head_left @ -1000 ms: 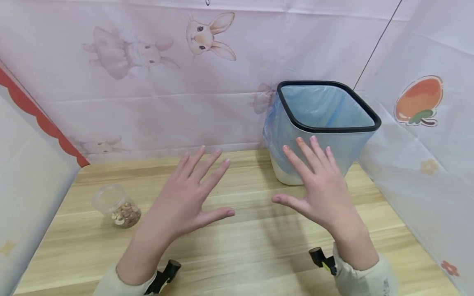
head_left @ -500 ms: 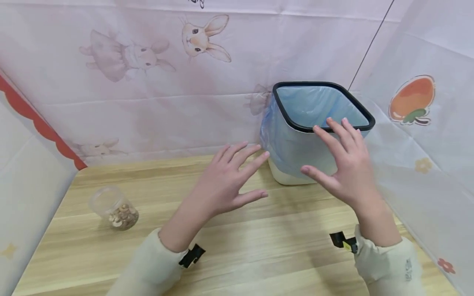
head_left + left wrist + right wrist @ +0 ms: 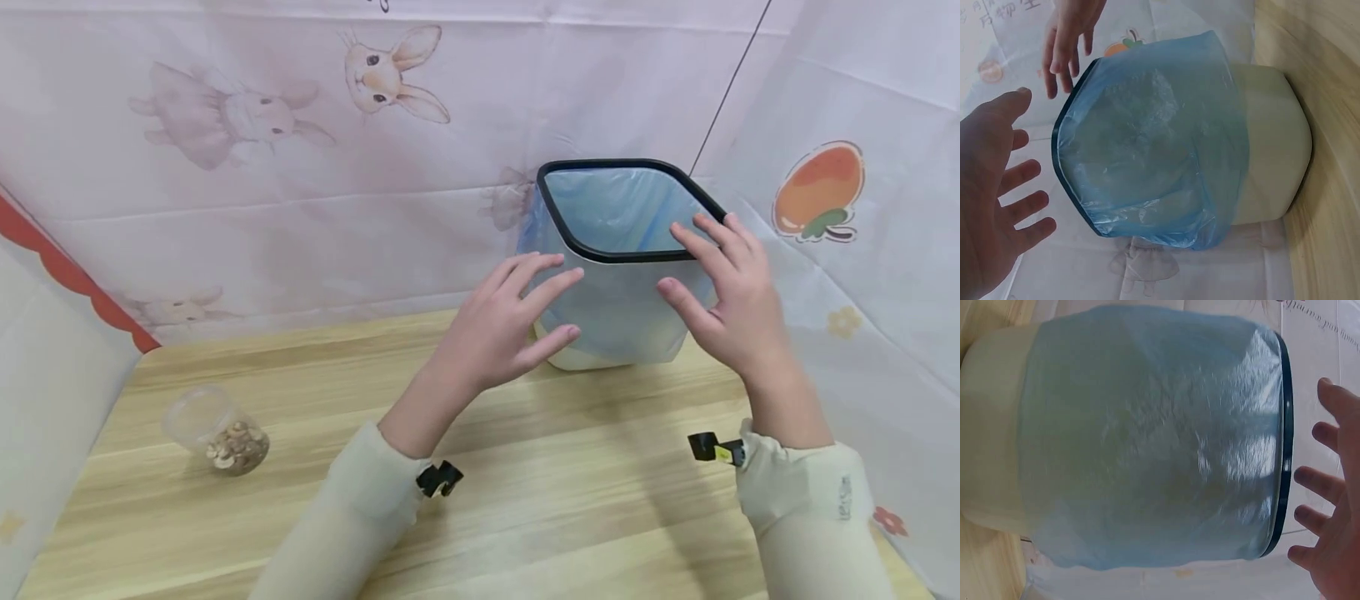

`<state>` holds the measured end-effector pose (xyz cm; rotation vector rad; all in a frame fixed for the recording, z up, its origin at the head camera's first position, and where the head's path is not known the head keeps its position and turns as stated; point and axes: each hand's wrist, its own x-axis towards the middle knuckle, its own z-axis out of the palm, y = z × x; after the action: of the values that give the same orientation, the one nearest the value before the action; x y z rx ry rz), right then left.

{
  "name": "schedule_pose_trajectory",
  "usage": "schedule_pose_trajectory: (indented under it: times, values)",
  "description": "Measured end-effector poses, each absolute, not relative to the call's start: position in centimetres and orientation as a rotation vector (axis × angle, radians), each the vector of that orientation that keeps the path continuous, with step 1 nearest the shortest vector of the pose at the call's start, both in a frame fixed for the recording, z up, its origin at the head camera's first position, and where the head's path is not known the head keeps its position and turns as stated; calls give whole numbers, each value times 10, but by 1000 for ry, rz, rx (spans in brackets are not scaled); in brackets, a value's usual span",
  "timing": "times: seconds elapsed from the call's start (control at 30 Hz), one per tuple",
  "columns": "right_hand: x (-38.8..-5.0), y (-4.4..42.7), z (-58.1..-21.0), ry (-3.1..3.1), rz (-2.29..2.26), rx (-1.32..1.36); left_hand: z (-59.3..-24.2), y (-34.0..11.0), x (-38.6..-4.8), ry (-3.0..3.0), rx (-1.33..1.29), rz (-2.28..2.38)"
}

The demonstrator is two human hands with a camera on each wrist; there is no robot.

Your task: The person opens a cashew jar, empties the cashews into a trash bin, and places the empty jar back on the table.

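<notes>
A pale bin (image 3: 581,357) with a black rim (image 3: 557,218) stands at the table's back right, a translucent blue bag (image 3: 615,300) lining it and folded over its outside. My left hand (image 3: 498,321), fingers spread, hovers at the bin's left front. Over the rim's right front corner is my right hand (image 3: 738,308), fingers apart. The left wrist view shows a gap between my left hand (image 3: 991,194) and the rim (image 3: 1057,150). In the right wrist view my right hand (image 3: 1341,494) is beside the rim (image 3: 1287,437), not touching it. Neither hand holds anything.
A clear jar (image 3: 198,417) with brown and cream pieces (image 3: 238,448) in it lies tilted at the left of the wooden table (image 3: 300,517). Printed fabric (image 3: 337,242) hangs behind the table and along both sides.
Both hands have moved right and up in the head view, from above the table and the bin's front to beside its rim. The bin and jar shift slightly left as the view moves.
</notes>
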<state>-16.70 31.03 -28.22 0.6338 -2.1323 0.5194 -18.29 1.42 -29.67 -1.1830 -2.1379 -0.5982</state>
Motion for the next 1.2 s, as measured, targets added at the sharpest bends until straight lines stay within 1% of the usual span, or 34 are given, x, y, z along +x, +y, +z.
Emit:
schedule_pose_trajectory:
  times: [0.27, 0.53, 0.83, 1.2]
  values:
    - [-180, 328, -289, -2242, 603, 573, -291, 30, -200, -2134, -1172, -529]
    - [-191, 341, -297, -2201, 597, 555, -290, 52, -214, -2159, -1139, -454]
    - [-201, 345, -300, -2194, 617, 559, -291, 72, -226, -2125, -1160, -439]
    - [-205, 351, -299, -2186, 619, 560, -294, 83, -235, -2067, -1171, -490]
